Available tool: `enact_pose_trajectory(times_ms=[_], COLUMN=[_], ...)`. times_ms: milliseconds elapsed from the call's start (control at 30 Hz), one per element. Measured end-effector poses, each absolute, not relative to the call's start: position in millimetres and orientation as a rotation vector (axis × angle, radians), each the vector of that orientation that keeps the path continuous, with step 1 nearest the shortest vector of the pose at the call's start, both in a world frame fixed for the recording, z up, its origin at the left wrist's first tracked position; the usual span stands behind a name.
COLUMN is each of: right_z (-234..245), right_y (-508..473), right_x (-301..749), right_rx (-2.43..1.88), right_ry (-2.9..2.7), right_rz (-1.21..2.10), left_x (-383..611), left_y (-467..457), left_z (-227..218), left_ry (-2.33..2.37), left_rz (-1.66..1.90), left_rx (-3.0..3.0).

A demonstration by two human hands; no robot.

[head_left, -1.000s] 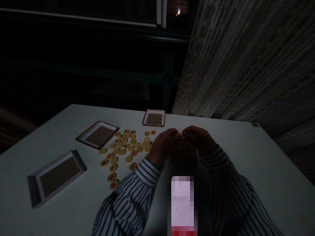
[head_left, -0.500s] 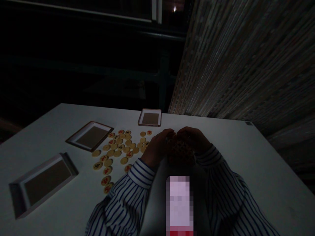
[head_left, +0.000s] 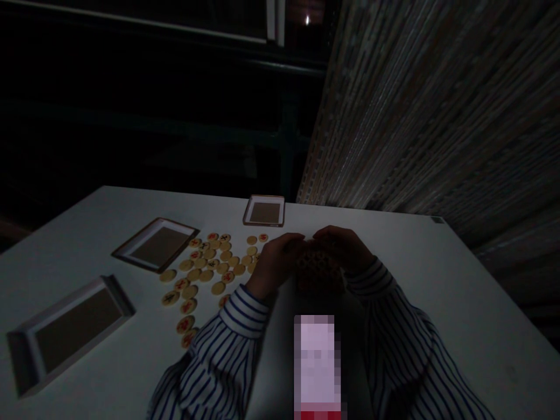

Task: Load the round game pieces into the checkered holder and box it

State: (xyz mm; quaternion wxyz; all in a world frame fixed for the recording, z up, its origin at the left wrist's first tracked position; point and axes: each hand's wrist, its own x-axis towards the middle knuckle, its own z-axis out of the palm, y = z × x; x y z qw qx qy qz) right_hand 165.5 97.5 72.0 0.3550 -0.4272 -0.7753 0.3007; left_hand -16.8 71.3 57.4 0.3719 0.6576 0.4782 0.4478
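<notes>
My left hand (head_left: pixel 277 256) and my right hand (head_left: pixel 345 248) arch toward each other at the middle of the white table, fingertips almost meeting. Their fingers curl inward in deep shadow; what they hold, if anything, is hidden. Between my wrists sits a dark reddish-brown cluster with a rounded, patterned surface (head_left: pixel 318 274), its kind too dim to make out. Left of my left hand, several round wooden Chinese chess pieces (head_left: pixel 206 275) lie scattered, some with red or black characters up, others blank side up.
The white table (head_left: pixel 437 303) carries a shallow tray-like box part (head_left: pixel 265 213) at the back, a second box part (head_left: pixel 157 245) at the left, and a longer open box (head_left: pixel 72 338) at the front left. A string curtain (head_left: pixel 394 116) hangs behind the table's right side.
My hands stay over the dark cluster, with my left hand shifted slightly left and its fingers lower. A small light spot at the fingertips no longer shows. The view has drifted slightly.
</notes>
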Motion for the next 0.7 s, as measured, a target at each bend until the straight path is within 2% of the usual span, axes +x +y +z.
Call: enact_pose_trajectory(times_ms=[200,500,700], right_z=[80.6,81.2,77.1], right_y=[92.4,90.3,89.2], right_x=[162.5,163.1,162.6], right_rx=[-1.065,-1.035,-1.061], right_ry=[-2.037,-2.177,-2.267], right_rz=[0.791,0.704,0.514], left_x=[-11.7,-8.7,-6.5], left_y=[71.2,70.0,69.7], left_z=[65.0,65.8,63.7], left_ry=[1.213,1.227,1.323], left_rz=[1.111,1.109,1.124], left_rx=[1.454,1.447,1.397])
